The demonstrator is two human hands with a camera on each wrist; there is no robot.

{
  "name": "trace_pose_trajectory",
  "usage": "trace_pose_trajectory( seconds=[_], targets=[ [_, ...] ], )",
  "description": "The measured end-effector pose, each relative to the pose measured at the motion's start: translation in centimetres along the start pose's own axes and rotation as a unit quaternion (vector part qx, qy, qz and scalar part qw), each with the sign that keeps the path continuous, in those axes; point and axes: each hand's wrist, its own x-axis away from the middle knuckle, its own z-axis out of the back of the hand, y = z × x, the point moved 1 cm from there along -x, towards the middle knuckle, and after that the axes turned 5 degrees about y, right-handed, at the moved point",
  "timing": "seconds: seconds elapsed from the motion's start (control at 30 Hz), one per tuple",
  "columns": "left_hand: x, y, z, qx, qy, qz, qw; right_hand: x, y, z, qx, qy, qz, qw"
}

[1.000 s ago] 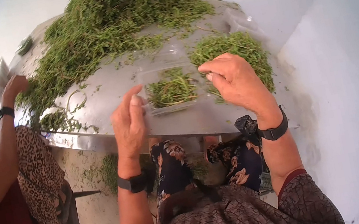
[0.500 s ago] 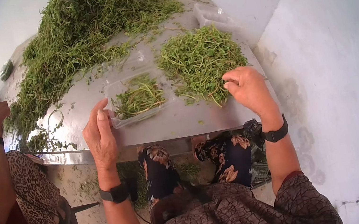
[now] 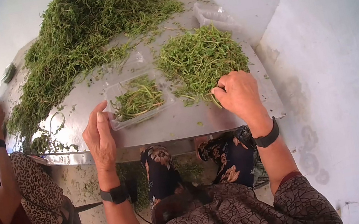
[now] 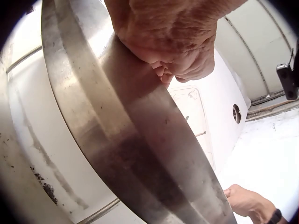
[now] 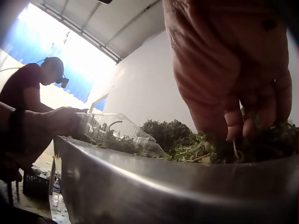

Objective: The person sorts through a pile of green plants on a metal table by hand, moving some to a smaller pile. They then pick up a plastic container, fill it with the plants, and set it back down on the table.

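Note:
A clear plastic container with a hinged lid lies on the metal table, a small bunch of green stems inside it. My left hand rests against its left side, fingers extended and thumb alongside. In the right wrist view, the left hand reaches the end of the container. My right hand is at the near edge of a loose pile of leafy greens, its fingers curled down and pinching stems. The right wrist view has those fingers among the greens, partly hidden by leaves.
A much larger heap of greens covers the back and left of the table. Clear plastic containers stand at the back right, near the wall. Another person sits at the left, one hand by the heap.
My right hand has gone from over the container to the pile on the right, then along its near edge to the left. My left hand stays beside the container. The head view has shifted.

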Motion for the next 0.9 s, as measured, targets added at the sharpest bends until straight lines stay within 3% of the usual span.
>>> trace_pose_trajectory(
  seconds=[0.27, 0.43, 0.63, 0.9],
  targets=[
    [0.1, -0.3, 0.0, 0.014, 0.006, 0.002, 1.000, -0.6, 0.4, -0.1, 0.006, -0.039, -0.044, 0.998],
    [0.0, -0.4, 0.0, 0.005, -0.001, -0.003, 1.000, -0.8, 0.0, 2.0, -0.107, -0.044, -0.145, 0.983],
    [0.0, -0.6, -0.1, 0.006, 0.010, -0.026, 1.000, -1.4, -1.0, 2.7, -0.254, -0.071, -0.191, 0.945],
    [0.1, -0.1, -0.1, -0.002, 0.020, -0.036, 0.999, -3.1, -4.6, 2.4, -0.346, -0.059, -0.164, 0.922]
  ],
)
